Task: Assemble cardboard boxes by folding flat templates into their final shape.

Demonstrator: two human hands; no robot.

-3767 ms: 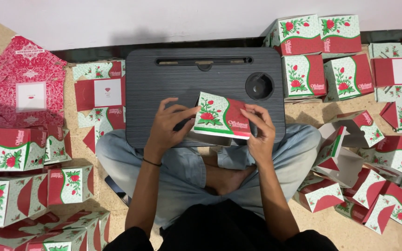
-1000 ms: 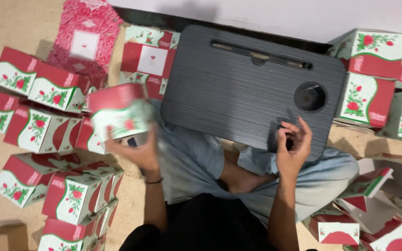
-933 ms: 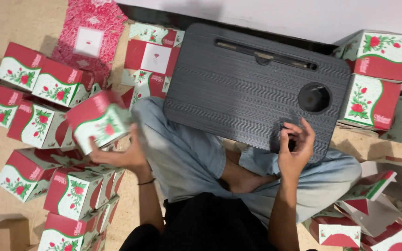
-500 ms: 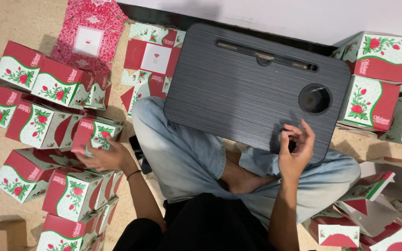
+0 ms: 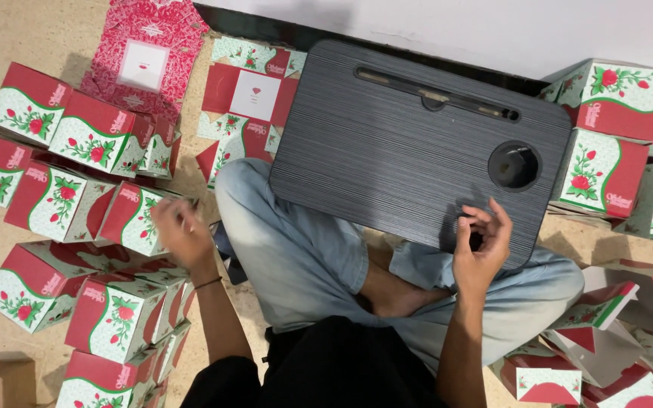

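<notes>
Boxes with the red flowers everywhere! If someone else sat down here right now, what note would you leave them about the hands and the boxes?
Left hand: reaching out to the left, fingers on a folded red, white and green flowered cardboard box at the edge of the pile of folded boxes; not gripping it.
Right hand: empty, fingers loosely curled, over the near right corner of the dark grey ridged lap desk.
Lap desk: bare top, resting across the crossed legs.
Done: many folded boxes stacked on the floor to the left.
Left: flat unfolded box sheets lie beyond the left knee; more boxes lie on the right.
</notes>
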